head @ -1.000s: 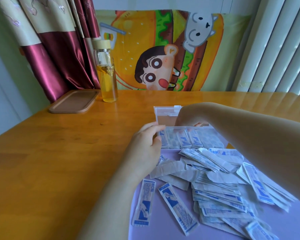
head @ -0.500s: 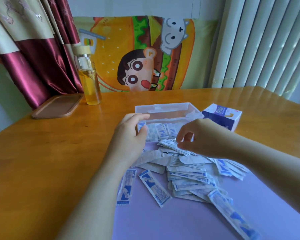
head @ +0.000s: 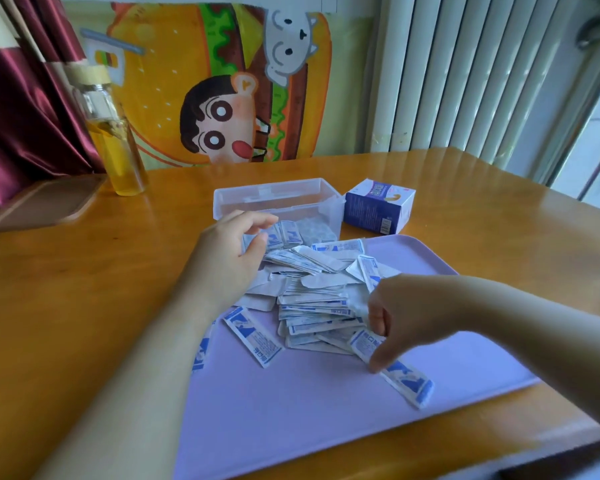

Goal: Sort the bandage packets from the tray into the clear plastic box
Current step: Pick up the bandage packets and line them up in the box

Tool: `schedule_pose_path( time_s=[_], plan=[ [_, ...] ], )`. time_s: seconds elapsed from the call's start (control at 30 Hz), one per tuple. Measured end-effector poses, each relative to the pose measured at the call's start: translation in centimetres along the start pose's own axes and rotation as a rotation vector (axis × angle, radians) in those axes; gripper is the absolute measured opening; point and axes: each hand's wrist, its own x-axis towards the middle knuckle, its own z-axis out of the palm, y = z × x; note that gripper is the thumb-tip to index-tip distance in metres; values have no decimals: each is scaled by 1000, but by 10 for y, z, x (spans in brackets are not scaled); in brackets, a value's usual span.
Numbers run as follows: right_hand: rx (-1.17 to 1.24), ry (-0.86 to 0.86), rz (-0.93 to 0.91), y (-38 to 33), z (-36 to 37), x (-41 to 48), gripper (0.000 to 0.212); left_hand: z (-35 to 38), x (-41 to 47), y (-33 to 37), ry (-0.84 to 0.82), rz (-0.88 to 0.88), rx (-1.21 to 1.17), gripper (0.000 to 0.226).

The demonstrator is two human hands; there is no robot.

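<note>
A lilac tray [head: 326,420] lies on the wooden table with a heap of white-and-blue bandage packets [head: 312,292] at its far end. Behind it stands the clear plastic box [head: 278,199], with several packets lying inside. My left hand [head: 229,258] rests at the box's near left corner, its fingers loosely curled and nothing seen in them. My right hand [head: 395,320] has come down on the right side of the heap, and its thumb and fingers pinch one long packet [head: 395,372] lying on the tray.
A small blue-and-white carton [head: 378,211] stands right of the box. A glass bottle of yellow liquid [head: 113,133] and a brown wooden tray [head: 45,202] are at the table's back left. Curtain, cartoon cloth and a radiator line the back.
My right hand has left the box, moved back toward me over the heap and taken hold of a packet on the tray. The left hand stayed by the box. My head has turned right.
</note>
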Motion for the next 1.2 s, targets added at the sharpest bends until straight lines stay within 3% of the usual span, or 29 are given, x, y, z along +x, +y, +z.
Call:
schedule_pose_path(
  time_s=[0.17,0.27,0.33,0.4,0.5,0.57,0.63,0.7,0.77,0.8,0.87,0.97,1.07,1.2],
  plan=[
    [107,-69,9,13,-6,2,32,2,0,-3,-22,-12,5,26],
    [59,-56,58,24,-19,3,34,0,1,-2,-31,-35,-10,26],
    [15,1,95,31,-33,0,35,-2,0,2,-40,-81,-66,26],
    [51,174,70,30,-48,-3,30,-4,0,9,-62,-126,-167,24],
    [531,495,-131,14,-64,1,41,-5,-2,23,-198,-212,-475,14],
    [815,528,-222,-3,-66,11,64,-4,-4,32,-363,-256,-724,36],
    [846,522,-278,-19,-59,21,54,1,-5,36,-430,-254,-815,48],
    [902,493,-326,-25,-53,30,43,5,-5,39,-390,-285,-792,39],
    [982,489,-299,-17,-50,31,47,8,-6,41,-349,-343,-700,25],
    [962,530,-231,-9,-50,33,50,9,-7,40,-336,-358,-657,20],
    [647,604,-21,14,-45,38,65,8,-8,40,-292,-374,-693,18],
    [164,405,193,34,-23,42,68,4,-5,39,-182,-431,-875,21],
    [91,317,216,35,-11,46,72,3,-2,37,-110,-528,-1066,23],
    [187,250,176,38,-19,50,53,3,-1,33,-137,-647,-1247,28]
  ],
)
